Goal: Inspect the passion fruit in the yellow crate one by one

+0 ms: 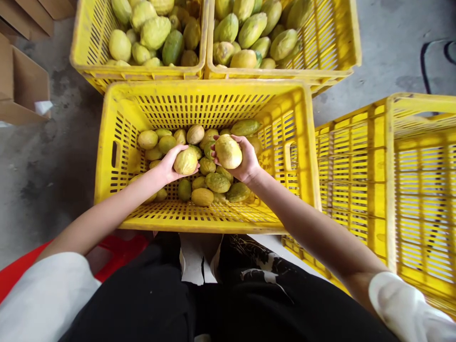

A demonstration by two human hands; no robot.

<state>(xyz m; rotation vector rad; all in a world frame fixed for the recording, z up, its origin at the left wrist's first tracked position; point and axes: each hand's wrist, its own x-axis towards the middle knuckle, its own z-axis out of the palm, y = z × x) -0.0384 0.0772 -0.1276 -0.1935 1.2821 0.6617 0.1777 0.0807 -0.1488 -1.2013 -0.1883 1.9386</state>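
Note:
My left hand (170, 167) is closed around a ridged yellow melon-like fruit (185, 162), with the palm turned up beneath it. A smoother, paler yellow melon-like fruit (228, 151) sits in my right hand (248, 164), whose fingers curl around its far side. Both hands are over a yellow plastic crate (206, 224), a short distance apart. Below them, several green and yellow oval fruits lie loosely on the crate bottom, among them a yellow one (202, 196) and a greenish one (217, 182). My hands and forearms hide some of these fruits.
Two fuller yellow crates, a left one (142, 72) and a right one (285, 72), stand beyond. Another yellow crate (378, 180) is tilted at my right. Cardboard boxes (30, 80) lie at upper left, a red plastic stool (121, 251) by my legs, and a black cable (423, 66) at upper right.

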